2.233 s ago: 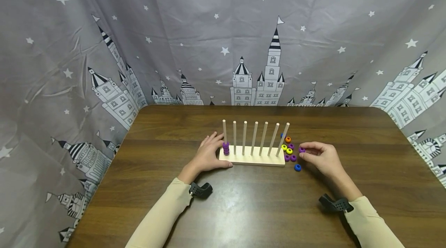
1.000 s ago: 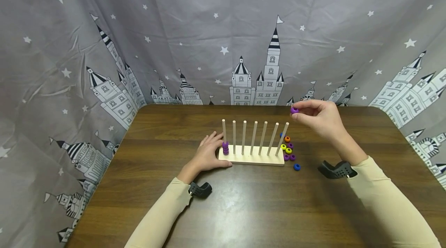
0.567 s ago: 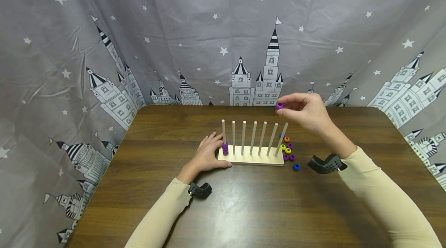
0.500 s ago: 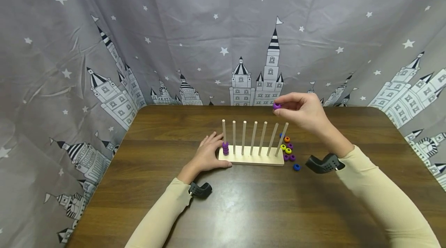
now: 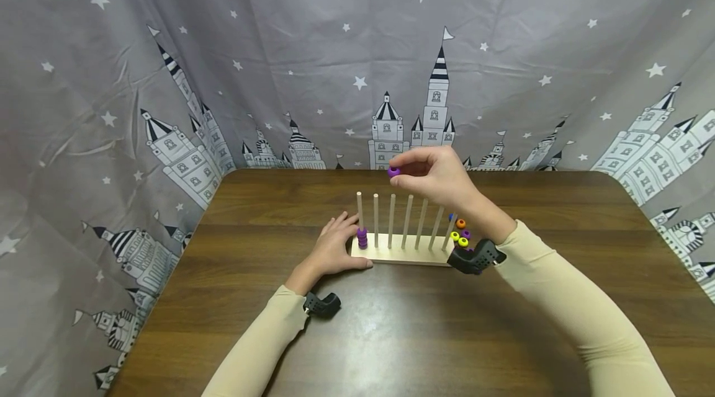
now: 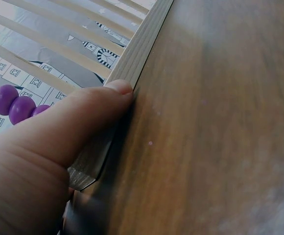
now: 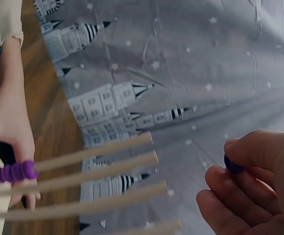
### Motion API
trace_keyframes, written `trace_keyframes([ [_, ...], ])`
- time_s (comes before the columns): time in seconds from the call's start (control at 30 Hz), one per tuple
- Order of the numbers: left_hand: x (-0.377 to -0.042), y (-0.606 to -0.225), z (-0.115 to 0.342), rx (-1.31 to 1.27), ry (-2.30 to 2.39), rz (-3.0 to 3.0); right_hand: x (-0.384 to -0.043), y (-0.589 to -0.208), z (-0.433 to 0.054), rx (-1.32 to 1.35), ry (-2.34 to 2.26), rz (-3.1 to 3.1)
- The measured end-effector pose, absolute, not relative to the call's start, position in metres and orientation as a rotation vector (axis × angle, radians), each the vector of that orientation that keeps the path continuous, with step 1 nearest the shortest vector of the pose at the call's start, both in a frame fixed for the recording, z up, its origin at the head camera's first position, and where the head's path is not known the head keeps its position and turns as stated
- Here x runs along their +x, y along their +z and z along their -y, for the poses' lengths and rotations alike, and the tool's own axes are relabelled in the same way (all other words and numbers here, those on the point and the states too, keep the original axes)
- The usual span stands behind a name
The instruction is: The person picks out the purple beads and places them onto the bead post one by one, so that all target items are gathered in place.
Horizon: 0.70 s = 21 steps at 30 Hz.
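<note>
My right hand [image 5: 438, 178] pinches a purple bead [image 5: 393, 171] between thumb and fingers, raised above the wooden peg stand [image 5: 404, 255]. In the right wrist view the pinched bead [image 7: 234, 166] is mostly covered by the thumb, and peg tips lie to its left. Several upright pegs line the pale base, and purple beads [image 5: 362, 239] are stacked on the leftmost one. My left hand [image 5: 335, 248] grips the left end of the base, fingers behind it. Its thumb [image 6: 83, 117] lies along the front edge in the left wrist view.
Loose beads lie on the brown table [image 5: 380, 335] by the stand's right end: an orange bead [image 5: 460, 223], yellow beads [image 5: 463, 242], a blue one [image 5: 452, 217] and purple ones [image 5: 466, 234]. My right wrist camera [image 5: 475, 257] hides some of them. A grey castle-print curtain [image 5: 313, 56] hangs behind.
My right hand has picked the purple bead up from beside the loose beads, lifted it, then carried it left over the pegs. My left hand stays on the stand.
</note>
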<state>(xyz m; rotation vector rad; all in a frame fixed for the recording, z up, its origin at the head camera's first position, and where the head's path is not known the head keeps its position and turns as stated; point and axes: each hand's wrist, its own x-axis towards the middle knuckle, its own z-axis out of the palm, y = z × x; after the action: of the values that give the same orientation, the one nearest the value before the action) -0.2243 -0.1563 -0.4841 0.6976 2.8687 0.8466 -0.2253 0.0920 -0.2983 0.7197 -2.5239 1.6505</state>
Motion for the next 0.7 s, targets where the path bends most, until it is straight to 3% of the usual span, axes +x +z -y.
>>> trace_keyframes([
  [0.7,-0.226,-0.488,0.157,0.701,0.857,-2.857,-0.236,-0.307,-0.048,0.807,1.594,2.634],
])
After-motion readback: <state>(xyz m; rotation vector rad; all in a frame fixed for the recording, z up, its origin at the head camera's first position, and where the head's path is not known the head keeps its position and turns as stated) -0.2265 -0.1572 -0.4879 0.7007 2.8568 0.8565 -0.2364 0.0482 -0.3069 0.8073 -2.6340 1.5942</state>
